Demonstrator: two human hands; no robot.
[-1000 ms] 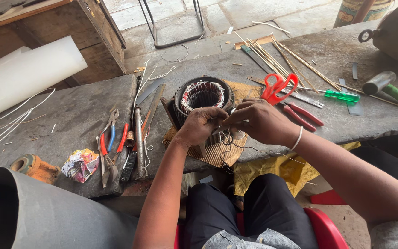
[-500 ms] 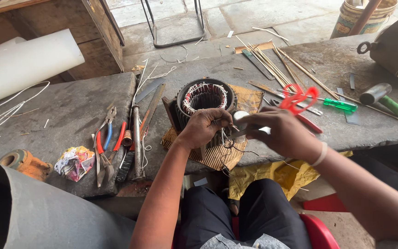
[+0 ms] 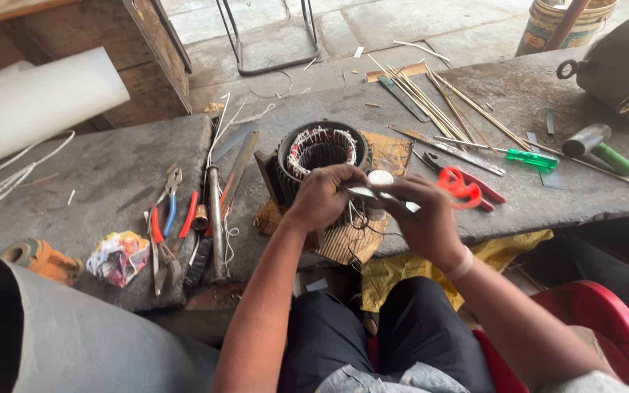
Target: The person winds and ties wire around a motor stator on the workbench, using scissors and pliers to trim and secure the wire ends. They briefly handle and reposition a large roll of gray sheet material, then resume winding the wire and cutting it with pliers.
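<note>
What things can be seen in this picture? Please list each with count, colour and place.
round motor stator with copper windings: one, dark, bench centre
red-handled scissors: one, right of the stator
green-handled screwdriver: one, bench right
thin wooden sticks: several, tan, behind the scissors
red- and blue-handled pliers: about two, bench left
white rolled sheet: one, far left
crumpled colourful wrapper: one, left front edge
grey stone bench: one
left hand: at the stator front, pinching a thin strip
right hand: holds a small white piece

Pliers (image 3: 165,218) block left, scissors (image 3: 464,185) right; bare slab (image 3: 103,164) far left.
</note>
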